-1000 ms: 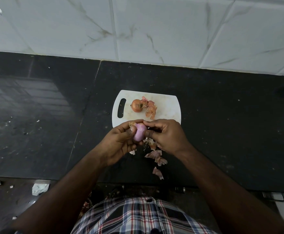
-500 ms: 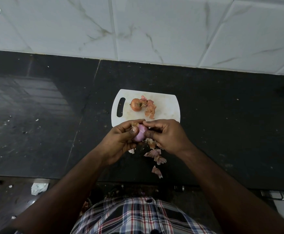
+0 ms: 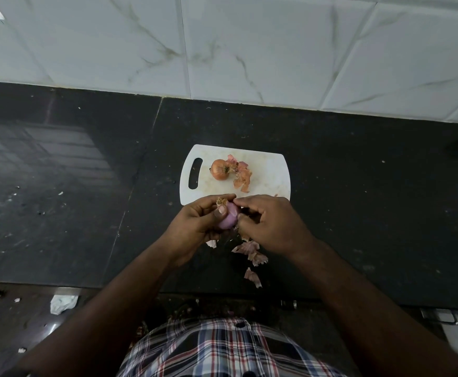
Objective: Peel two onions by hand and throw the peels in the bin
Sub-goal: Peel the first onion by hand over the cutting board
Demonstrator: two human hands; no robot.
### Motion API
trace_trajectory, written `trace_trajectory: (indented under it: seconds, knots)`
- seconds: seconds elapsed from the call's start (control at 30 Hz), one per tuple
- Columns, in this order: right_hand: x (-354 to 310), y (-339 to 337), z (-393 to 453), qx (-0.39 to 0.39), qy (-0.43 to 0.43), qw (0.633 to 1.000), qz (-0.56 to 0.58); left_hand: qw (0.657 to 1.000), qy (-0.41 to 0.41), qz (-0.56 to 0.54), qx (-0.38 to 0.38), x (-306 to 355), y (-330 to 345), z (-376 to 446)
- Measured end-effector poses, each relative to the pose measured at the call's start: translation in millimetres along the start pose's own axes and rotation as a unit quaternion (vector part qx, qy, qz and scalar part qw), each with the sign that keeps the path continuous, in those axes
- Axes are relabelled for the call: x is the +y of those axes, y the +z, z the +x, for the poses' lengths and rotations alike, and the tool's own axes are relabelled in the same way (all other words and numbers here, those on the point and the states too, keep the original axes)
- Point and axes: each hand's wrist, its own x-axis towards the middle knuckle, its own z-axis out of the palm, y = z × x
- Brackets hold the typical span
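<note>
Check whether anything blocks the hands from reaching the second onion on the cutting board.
Nothing visible does. The unpeeled onion lies in the open on the cutting board, just beyond the hands, with loose peels beside it. But both the left hand and right hand are busy with the pink onion.

1. You have two onions: one peeled onion (image 3: 229, 217) held between your hands, and one unpeeled onion (image 3: 219, 170) on the board.
2. You have one white cutting board (image 3: 268, 172).
3. One cluster of peels (image 3: 242, 177) lies on the board.
4. At least four loose peel pieces (image 3: 252, 253) lie on the black counter (image 3: 372, 186).
</note>
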Motion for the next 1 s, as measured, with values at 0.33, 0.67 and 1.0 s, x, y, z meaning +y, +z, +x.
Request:
trace_trajectory:
  seconds: [0.33, 0.67, 1.0]
  knots:
    - [4, 6, -1, 0.014, 0.002, 0.998, -0.055, 0.999, 0.004, 0.031, 0.014, 0, 3, 1]
    - [8, -4, -1, 0.010, 0.083, 0.994, 0.074, 0.999, 0.006, 0.040, 0.016, 2, 3, 2]
    - [3, 7, -1, 0.088, 0.098, 0.990, 0.049, 0.997, 0.032, 0.058, 0.035, 1, 4, 4]
